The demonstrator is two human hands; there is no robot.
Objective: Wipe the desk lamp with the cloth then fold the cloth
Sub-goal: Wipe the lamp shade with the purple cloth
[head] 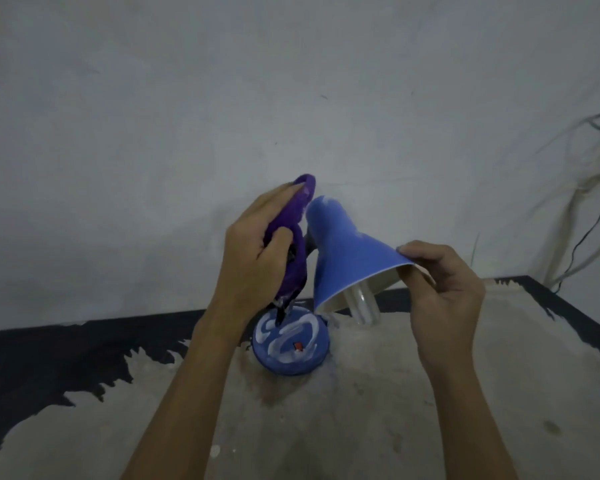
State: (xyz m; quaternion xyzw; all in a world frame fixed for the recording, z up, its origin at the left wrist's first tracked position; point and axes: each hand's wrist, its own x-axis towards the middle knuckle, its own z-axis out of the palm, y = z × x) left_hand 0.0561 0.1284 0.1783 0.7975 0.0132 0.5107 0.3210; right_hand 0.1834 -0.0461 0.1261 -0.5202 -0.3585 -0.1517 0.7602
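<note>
A blue desk lamp stands at the middle of the table, its cone shade tilted down to the right over a clear bulb. Its round base carries white smears and a small red switch. My left hand is shut on a purple cloth, pressed beside the narrow top of the shade and covering the lamp's neck. My right hand pinches the shade's lower rim at the right.
The table is pale and worn in the middle, with black paint along its left and back edges. A grey wall rises close behind it. Several cables hang down the wall at the far right.
</note>
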